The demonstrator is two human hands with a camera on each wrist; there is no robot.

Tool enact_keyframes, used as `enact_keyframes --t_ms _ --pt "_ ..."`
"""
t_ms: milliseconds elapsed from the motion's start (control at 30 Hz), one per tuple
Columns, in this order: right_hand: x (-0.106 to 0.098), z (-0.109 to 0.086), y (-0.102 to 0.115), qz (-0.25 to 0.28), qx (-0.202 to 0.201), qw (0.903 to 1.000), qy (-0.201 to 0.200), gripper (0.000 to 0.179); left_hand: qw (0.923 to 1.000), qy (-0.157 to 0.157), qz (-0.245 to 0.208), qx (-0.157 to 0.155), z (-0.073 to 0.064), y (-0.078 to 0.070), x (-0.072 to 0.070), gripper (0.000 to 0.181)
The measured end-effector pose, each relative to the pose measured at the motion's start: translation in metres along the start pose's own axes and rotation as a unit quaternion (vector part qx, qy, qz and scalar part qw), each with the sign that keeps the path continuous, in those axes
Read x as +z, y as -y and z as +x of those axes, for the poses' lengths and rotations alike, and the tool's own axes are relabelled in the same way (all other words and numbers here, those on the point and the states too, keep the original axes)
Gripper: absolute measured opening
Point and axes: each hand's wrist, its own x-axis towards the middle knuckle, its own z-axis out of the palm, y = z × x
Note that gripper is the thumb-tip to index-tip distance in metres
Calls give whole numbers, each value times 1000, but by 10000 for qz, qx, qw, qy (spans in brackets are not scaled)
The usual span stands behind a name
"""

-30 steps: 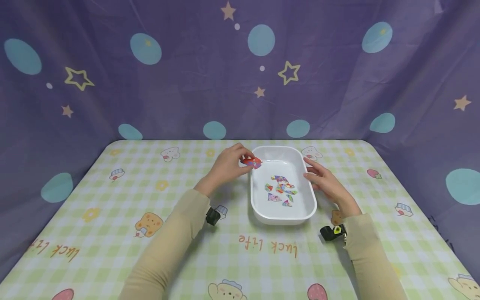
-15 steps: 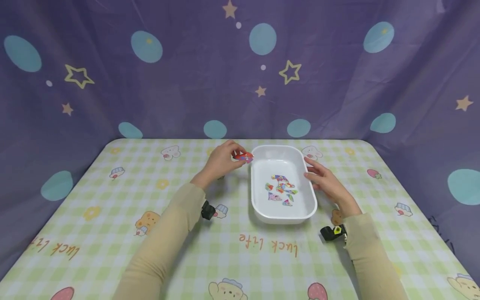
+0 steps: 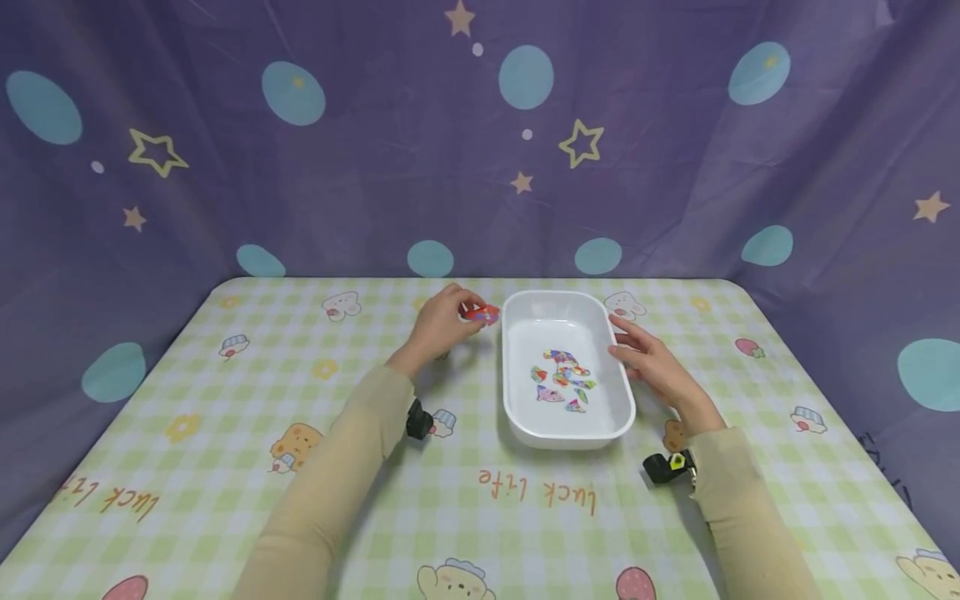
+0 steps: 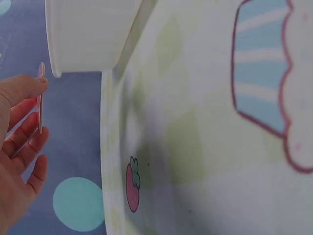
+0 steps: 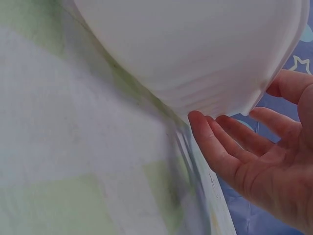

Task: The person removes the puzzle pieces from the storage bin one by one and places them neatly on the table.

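My left hand [image 3: 437, 327] pinches a flat red piece with a multicoloured print [image 3: 483, 314], just left of the white tray [image 3: 568, 425]. In the left wrist view the piece [image 4: 40, 105] is seen edge-on as a thin slab between thumb and fingers, clear of the tabletop. My right hand [image 3: 656, 367] holds the tray's right side. The right wrist view has its thumb at the rim and the fingertips against the outer wall [image 5: 195, 58]. Several small, brightly printed flat pieces [image 3: 550, 393] lie loosely grouped on the tray's floor.
The table is covered with a green-and-white checked cloth [image 3: 247, 533] printed with cartoon figures and lettering. A purple curtain with stars and dots [image 3: 360, 167] hangs behind the table's far edge. Black wrist cameras [image 3: 660, 468] sit under both sleeves.
My left hand has moved left from over the tray's left rim to beside it, carrying the red piece. The right hand, tray and loose pieces keep their places.
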Motion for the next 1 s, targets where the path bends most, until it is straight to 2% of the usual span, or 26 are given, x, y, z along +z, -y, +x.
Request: enact_keyframes --t_ms 267,667,1000 --pt "0 -1 1 173 43 9998 23 65 9986 279 -84 -434 7 8 3 26" --pt "0 0 1 214 30 9997 105 66 9945 614 293 -790 12 32 14 32" --pt "0 1 -1 422 4 9990 115 66 9878 997 747 -929 15 34 14 32"
